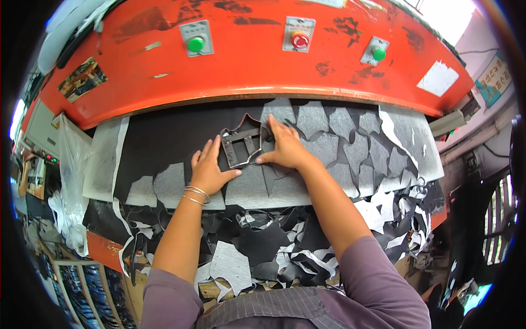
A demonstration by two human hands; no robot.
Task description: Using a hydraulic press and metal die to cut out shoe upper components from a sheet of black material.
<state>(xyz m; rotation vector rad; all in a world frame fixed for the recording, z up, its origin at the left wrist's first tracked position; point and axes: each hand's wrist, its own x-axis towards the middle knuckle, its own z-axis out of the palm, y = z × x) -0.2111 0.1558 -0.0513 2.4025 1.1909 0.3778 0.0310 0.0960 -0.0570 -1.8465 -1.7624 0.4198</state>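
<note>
A metal cutting die [245,133], an irregular dark frame with crossbars inside, stands on a black sheet of material [164,137]. My left hand [207,169] presses its fingertips against the die's left side, thumb stretched toward the lower edge. Two thin bangles circle that wrist. From the other side, my right hand [285,147] grips the die with its thumb low and its fingers near the upper right corner. Grey cut-out gaps [312,118] surround the die on the right and below, where the pale cutting board shows through.
An orange press beam [241,71] spans the far side, with two green buttons and a red button [299,40] on it. Black and white offcuts [263,241] pile along the near edge. A clear plastic bag [72,159] hangs at the left.
</note>
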